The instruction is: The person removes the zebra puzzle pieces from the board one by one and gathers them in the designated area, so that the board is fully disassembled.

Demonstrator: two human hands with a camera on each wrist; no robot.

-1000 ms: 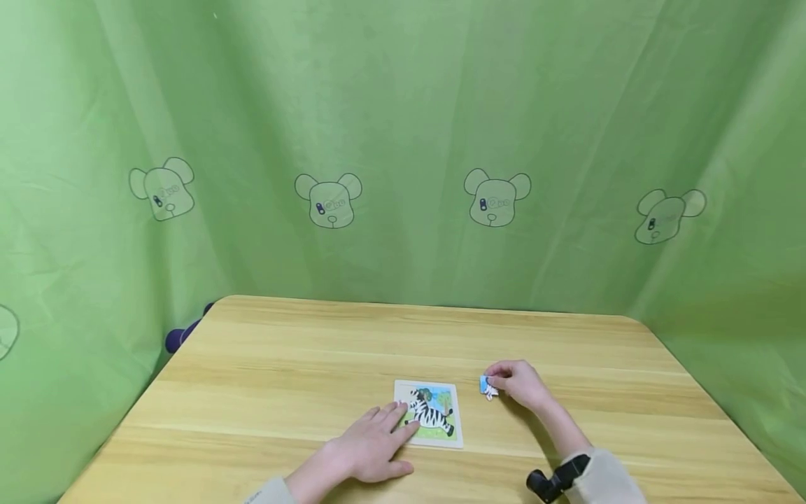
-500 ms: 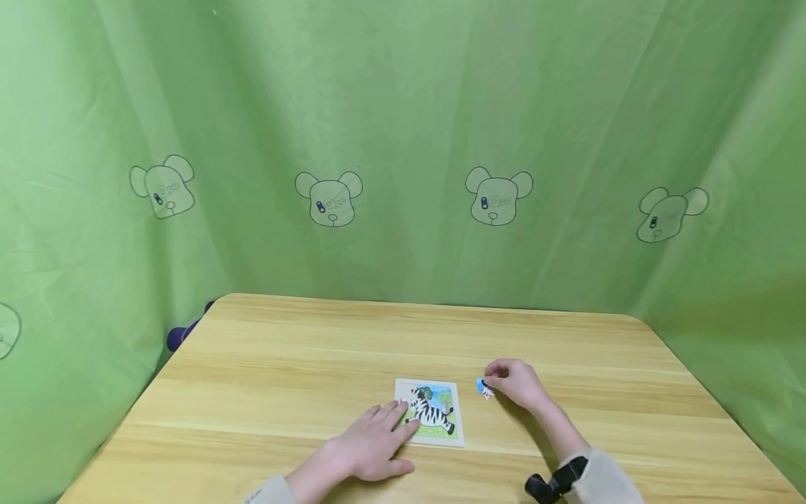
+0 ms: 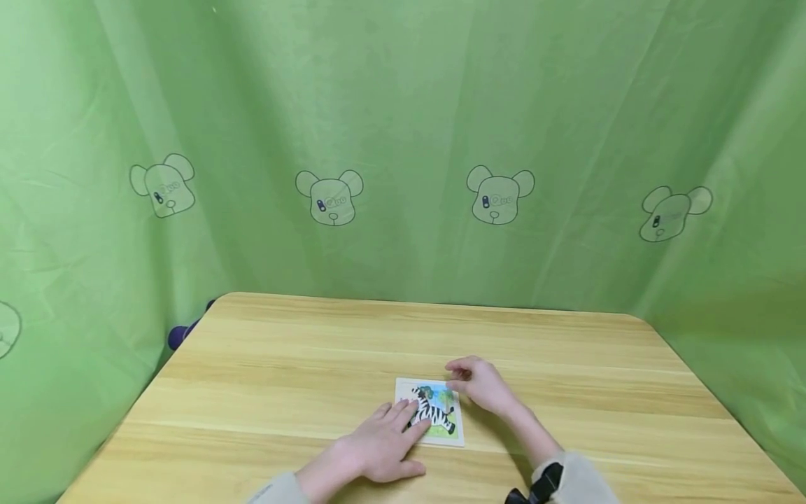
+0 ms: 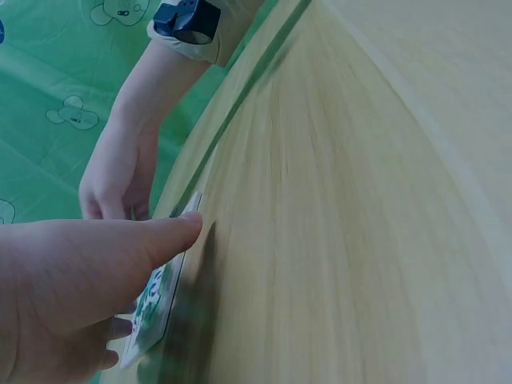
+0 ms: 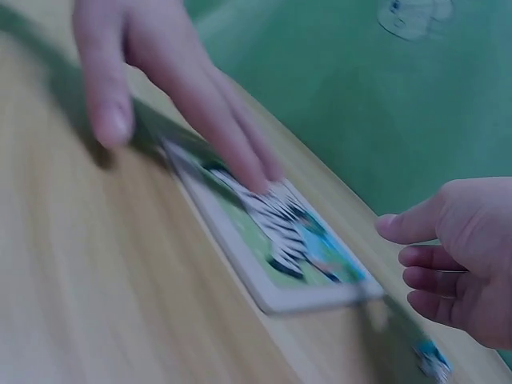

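A square zebra picture puzzle [image 3: 447, 442] in a white frame lies on the table. My left hand [image 3: 385, 446] rests over its left side with fingers spread, the fingertips on the zebra picture. At the puzzle's upper right corner hovers my right hand [image 3: 483, 386], its thumb apart from the loosely bent fingers and nothing between them. In the right wrist view, a small puzzle piece [image 5: 432, 362] with blue and black-and-white print lies on the table beneath that hand. The head view does not show this piece.
The light wooden table [image 3: 302, 336] is bordered by a green curtain [image 3: 403, 105] printed with bear faces. A purple object [image 3: 178, 337] shows past the table's left edge. A black strap with a camera [image 3: 543, 484] sits on the right wrist.
My right hand has let go of the small puzzle piece, after sliding it slightly left, and moved left to the puzzle's corner. My left hand has shifted a little right on the puzzle.
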